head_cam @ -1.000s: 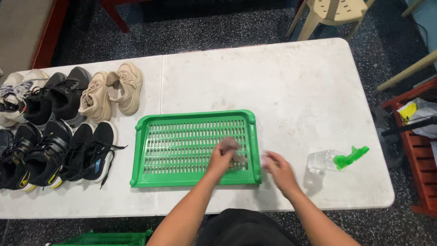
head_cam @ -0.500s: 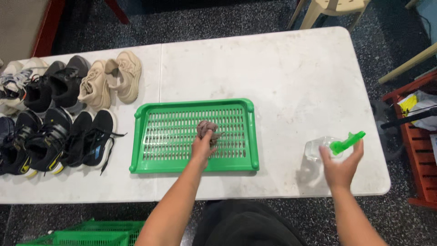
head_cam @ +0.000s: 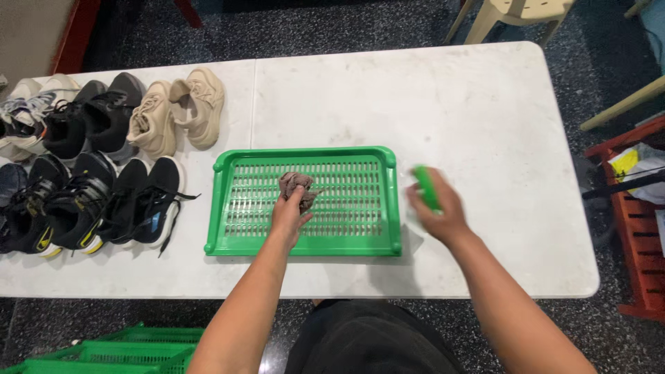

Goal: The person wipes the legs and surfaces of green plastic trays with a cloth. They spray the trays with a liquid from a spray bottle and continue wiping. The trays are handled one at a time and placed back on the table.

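A green slotted plastic tray [head_cam: 346,156] lies on the white table [head_cam: 478,118]. My left hand [head_cam: 289,216] presses a crumpled grey-brown cloth [head_cam: 295,185] onto the tray's floor, left of its middle. My right hand [head_cam: 436,211] hovers just right of the tray, gripping a spray bottle with a green top [head_cam: 426,185]; the bottle's clear body is hidden by the hand and blurred.
Several shoes sit in two rows at the table's left end: beige pair [head_cam: 176,114], dark pairs [head_cam: 90,121], black trainers [head_cam: 104,204]. More green trays [head_cam: 131,350] lie on the floor below. A plastic chair [head_cam: 512,14] and a red crate [head_cam: 637,228] stand around the table.
My right hand picked up the spray bottle from the table's right side and carried it left toward the tray. My left hand slid the cloth leftward across the tray.
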